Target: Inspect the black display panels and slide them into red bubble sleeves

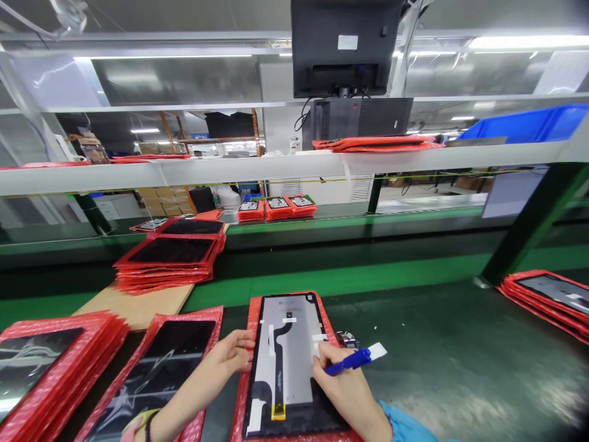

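Note:
A tablet screen panel (pixel 299 344) lies back side up on red bubble wrap (pixel 254 307) in front of me. Its back is silver-grey with a black border, white tape pieces and a dark ribbon cable (pixel 278 368) ending in a yellow tab. My left hand (pixel 232 353) rests its fingers at the left edge of the panel and wrap, holding nothing. In my right hand (pixel 343 380) is a blue pen (pixel 347 362), held in a writing grip over the panel's right side. A white strip shows at the pen's rear end. The pen's tip is hidden by my fingers.
More screens on red bubble wrap lie left: one sheet (pixel 161 362), a thick stack (pixel 50 362), and another stack (pixel 168 258) on a wooden board (pixel 138 307). A further stack (pixel 552 301) sits right, beside a green post (pixel 529 227). A white shelf (pixel 253 169) crosses ahead.

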Action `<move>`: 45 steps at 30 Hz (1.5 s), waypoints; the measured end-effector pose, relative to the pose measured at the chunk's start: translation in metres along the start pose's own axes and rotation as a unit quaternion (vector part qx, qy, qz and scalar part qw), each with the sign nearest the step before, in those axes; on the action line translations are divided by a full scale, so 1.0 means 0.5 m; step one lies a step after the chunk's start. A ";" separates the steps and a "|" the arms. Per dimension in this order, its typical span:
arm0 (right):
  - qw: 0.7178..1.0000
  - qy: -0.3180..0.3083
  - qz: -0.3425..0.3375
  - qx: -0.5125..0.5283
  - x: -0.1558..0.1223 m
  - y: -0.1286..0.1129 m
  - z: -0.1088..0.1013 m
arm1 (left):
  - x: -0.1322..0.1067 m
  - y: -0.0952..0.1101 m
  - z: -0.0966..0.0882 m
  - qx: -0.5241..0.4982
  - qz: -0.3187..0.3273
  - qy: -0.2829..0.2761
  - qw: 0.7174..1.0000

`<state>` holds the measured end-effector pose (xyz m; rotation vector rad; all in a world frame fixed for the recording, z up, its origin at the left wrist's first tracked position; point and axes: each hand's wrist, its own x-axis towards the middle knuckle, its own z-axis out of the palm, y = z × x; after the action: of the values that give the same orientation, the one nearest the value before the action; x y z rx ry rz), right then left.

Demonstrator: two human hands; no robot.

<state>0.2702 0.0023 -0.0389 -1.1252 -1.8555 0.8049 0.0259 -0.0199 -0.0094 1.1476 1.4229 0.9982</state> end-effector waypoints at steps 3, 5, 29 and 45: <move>0.999 0.016 0.021 0.033 0.003 0.005 0.001 | -0.002 0.010 0.010 -0.051 -0.049 -0.005 0.997; 0.997 0.023 0.041 0.067 0.005 0.007 0.002 | -0.005 0.018 0.010 -0.082 -0.072 -0.005 0.994; 0.936 -0.049 0.078 0.339 0.002 0.004 -0.048 | 0.051 0.097 0.083 -0.156 -0.029 -0.041 0.987; 0.933 0.026 0.088 0.349 0.011 -0.066 -0.148 | -0.047 0.175 0.084 -0.211 0.198 0.068 0.955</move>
<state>0.3205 0.0022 0.0250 -0.8331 -1.2549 1.3828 0.0808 -0.0245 0.0738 1.0735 1.0246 1.6026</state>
